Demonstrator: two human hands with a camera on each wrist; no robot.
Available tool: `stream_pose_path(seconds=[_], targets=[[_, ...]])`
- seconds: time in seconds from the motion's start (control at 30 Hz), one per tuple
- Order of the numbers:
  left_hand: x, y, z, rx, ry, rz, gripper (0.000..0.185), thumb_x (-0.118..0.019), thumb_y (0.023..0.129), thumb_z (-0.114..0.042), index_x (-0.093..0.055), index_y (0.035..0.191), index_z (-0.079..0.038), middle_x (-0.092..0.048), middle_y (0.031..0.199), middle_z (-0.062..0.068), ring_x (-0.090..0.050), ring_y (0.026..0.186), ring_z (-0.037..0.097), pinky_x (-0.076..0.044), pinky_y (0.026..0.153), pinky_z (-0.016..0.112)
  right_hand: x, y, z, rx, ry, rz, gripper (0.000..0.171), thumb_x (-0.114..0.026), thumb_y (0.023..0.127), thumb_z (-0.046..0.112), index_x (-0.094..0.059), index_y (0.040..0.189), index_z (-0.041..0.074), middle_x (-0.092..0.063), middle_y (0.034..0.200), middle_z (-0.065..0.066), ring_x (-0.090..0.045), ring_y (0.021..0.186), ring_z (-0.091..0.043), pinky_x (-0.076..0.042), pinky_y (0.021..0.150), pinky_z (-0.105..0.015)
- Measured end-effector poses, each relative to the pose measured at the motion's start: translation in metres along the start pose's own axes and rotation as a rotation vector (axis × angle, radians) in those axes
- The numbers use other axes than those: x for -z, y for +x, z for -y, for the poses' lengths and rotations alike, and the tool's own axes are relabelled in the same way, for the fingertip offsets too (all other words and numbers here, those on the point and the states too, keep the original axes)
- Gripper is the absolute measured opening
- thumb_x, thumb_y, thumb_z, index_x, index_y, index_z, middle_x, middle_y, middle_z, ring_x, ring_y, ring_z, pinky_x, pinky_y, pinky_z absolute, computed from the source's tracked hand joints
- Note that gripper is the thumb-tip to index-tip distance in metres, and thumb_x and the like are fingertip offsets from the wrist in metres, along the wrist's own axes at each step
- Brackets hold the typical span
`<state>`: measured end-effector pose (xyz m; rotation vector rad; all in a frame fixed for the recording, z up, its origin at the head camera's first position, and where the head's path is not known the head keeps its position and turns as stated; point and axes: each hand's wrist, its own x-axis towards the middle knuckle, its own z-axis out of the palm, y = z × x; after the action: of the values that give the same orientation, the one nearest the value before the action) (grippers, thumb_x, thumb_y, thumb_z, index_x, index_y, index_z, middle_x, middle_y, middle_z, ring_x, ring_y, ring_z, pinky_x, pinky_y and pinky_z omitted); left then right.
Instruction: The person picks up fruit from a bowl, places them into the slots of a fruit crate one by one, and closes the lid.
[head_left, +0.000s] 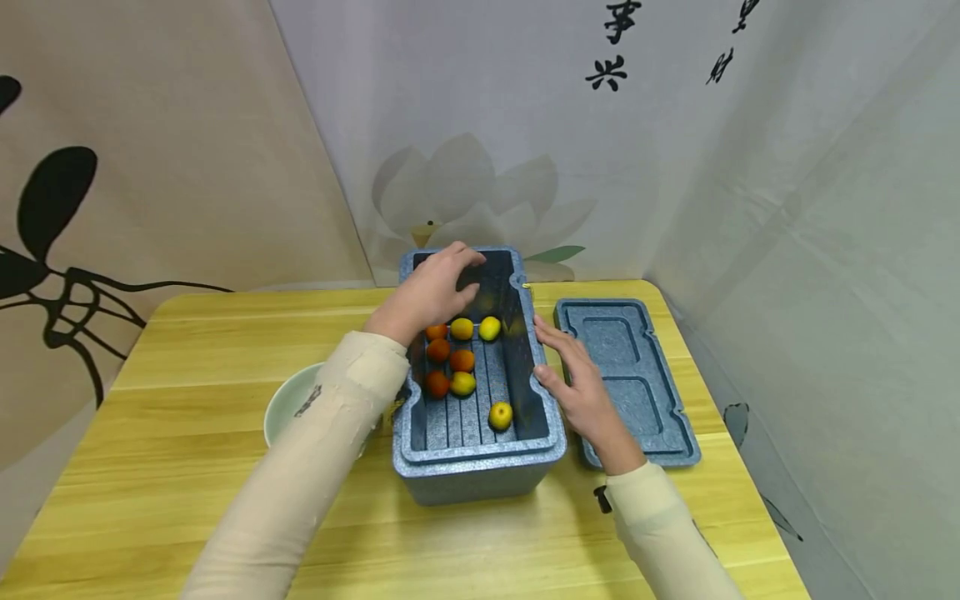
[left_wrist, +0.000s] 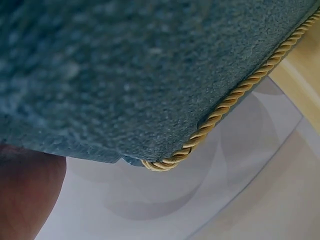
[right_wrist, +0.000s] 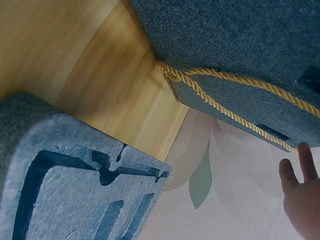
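Reaching your left hand with loosely curled, empty fingers into the foam box at desk centre, over the fruit at its 12 o'clock end, you could tip it, since your flat right hand merely steadies the 3 o'clock wall.

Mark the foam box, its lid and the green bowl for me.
foam box (head_left: 480, 467), head view, on its near outer wall.
lid (head_left: 633, 367), head view, on its bare inner face, right of the box.
green bowl (head_left: 288, 400), head view, on its visible rim left of the sleeve.
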<state>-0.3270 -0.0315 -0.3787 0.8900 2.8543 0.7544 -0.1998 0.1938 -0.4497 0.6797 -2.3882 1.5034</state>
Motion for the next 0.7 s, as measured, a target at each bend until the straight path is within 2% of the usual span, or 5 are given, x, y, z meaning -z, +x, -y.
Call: stream_pose_path(seconds=[0.2,0.43,0.7], targets=[[0.004,-0.008,0.003,-0.037,-0.045,-0.025,0.043,-0.061,0.099,-0.016,-0.052,0.139,-0.004,-0.050,0.134,0.011,-0.049,0.124,0.029,-0.042,0.104,0.043,-0.001,0.000,0.000,-0.006,-0.007,0.000,0.046,-0.055,0.102,0.014,-0.045,0.142,-0.006,-0.036,0.152,-0.020,-0.030,0.139,-0.037,-0.019,0.112,-0.061],[0.016,-0.019,0.009,-0.076,-0.137,-0.110,0.036,-0.062,0.098,-0.011,-0.057,0.132,-0.001,-0.055,0.127,0.012,-0.054,0.115,0.031,-0.045,0.099,0.041,-0.001,0.001,-0.001,-0.006,-0.009,-0.003,0.046,-0.054,0.102,0.015,-0.045,0.142,-0.005,-0.036,0.152,-0.019,-0.030,0.139,-0.035,-0.018,0.113,-0.061],[0.026,-0.035,0.022,-0.095,-0.242,-0.228,0.031,-0.064,0.096,-0.007,-0.060,0.126,0.000,-0.056,0.124,0.014,-0.055,0.116,0.031,-0.046,0.101,0.040,-0.002,0.001,0.000,-0.004,0.000,-0.006,0.045,-0.055,0.101,0.011,-0.045,0.142,-0.006,-0.036,0.152,-0.021,-0.031,0.138,-0.036,-0.020,0.112,-0.061]])
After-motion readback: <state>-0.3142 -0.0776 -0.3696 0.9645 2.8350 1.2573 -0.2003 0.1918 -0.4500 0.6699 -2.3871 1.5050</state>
